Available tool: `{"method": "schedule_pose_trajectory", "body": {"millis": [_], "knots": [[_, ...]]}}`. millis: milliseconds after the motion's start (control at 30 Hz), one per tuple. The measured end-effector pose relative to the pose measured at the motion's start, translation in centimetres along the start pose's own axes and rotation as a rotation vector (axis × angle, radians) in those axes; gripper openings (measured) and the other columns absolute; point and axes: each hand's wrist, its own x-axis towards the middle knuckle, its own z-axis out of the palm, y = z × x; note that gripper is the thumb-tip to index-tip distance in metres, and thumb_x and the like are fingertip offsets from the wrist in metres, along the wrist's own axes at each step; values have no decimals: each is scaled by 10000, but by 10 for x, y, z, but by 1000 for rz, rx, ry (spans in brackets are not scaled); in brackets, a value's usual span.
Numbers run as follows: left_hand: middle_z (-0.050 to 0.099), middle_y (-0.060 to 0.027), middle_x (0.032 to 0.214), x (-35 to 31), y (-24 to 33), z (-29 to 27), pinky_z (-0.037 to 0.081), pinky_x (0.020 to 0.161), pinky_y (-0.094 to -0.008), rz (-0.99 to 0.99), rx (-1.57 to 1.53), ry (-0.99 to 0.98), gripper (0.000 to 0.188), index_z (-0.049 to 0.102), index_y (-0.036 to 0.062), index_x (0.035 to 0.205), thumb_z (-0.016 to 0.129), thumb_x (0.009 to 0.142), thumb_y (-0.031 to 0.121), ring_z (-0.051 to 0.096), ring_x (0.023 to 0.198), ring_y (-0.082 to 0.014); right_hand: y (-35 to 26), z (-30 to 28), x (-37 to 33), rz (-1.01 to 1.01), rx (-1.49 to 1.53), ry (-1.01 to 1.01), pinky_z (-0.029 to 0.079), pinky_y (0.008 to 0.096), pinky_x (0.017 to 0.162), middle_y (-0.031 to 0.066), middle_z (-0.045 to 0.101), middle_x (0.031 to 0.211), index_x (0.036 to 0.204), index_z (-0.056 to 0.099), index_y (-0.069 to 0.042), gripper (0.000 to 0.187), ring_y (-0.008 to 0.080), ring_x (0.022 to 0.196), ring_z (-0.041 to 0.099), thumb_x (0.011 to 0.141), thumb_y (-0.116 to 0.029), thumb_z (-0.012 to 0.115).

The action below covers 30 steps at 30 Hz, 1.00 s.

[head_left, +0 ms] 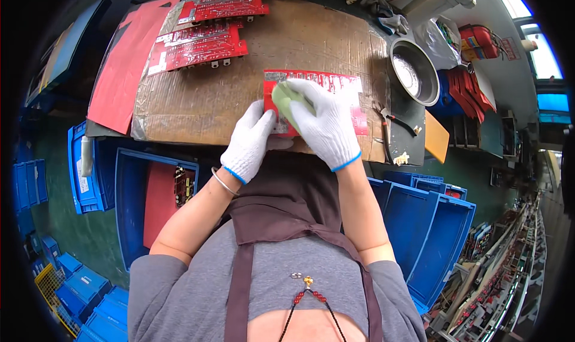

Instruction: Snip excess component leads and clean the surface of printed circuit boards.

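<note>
A red circuit board [353, 89] lies on a cardboard-covered bench [203, 105] in front of me. My left hand [247, 143], in a white knit glove, grips the board's near left edge, thumb on top and fingers partly hidden beneath. My right hand [328, 123], gloved the same way, is closed round a pale green wad [290, 101] and presses it on the board's left half; cloth or sponge, I cannot tell. Several more red circuit boards [200, 45] lie overlapped at the far left of the bench, with metal parts showing along their near edges.
Pliers [402, 124] and another long-handled tool [385, 135] lie right of the board, near a metal bowl [432, 93]. A red sheet [117, 84] covers the bench's left side. Blue bins [123, 210] stand below on the left, and more blue crates [413, 222] on the right.
</note>
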Motion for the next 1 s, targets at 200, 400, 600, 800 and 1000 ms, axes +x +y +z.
{"method": "schedule_pose_trajectory", "body": {"millis": [200, 400, 600, 800, 1000], "knots": [[656, -107, 1220, 7, 0, -5, 630, 867, -421, -33, -61, -3, 399, 539, 18, 1374, 479, 1107, 308, 682, 1067, -226, 42, -35, 26, 512, 276, -5, 581, 298, 661, 132, 777, 1016, 1217, 724, 8, 306, 166, 831, 734, 939, -91, 646], [654, -142, 1321, 7, -6, -14, 575, 948, -463, -65, -225, -120, 755, 562, 42, 1395, 215, 1096, 642, 669, 1145, -275, -4, 12, 39, 191, -83, 51, 578, 381, 851, 174, 759, 963, 1252, 718, -49, 327, 255, 911, 748, 944, -109, 628], [642, -135, 1335, 6, -8, -3, 572, 957, -469, -28, -303, -18, 781, 555, 35, 1397, 186, 1092, 651, 648, 1192, -276, -22, 15, 16, 99, -42, -74, 556, 343, 891, 169, 765, 1045, 1207, 734, -30, 309, 275, 974, 746, 920, -127, 671], [666, -118, 1282, 9, -15, -12, 575, 930, -425, -54, -229, -94, 788, 558, 29, 1383, 176, 1091, 653, 674, 1117, -249, 10, -13, 60, 694, 217, -55, 574, 287, 892, 112, 767, 1026, 1244, 713, 0, 339, 194, 1021, 739, 917, -61, 644], [674, -123, 1273, 10, -10, -12, 598, 884, -417, -89, -220, -82, 779, 552, 35, 1388, 205, 1085, 663, 678, 1119, -251, 8, 13, 72, 381, 48, -103, 589, 337, 739, 195, 761, 991, 1251, 708, -40, 339, 250, 873, 759, 934, -144, 652]]}}
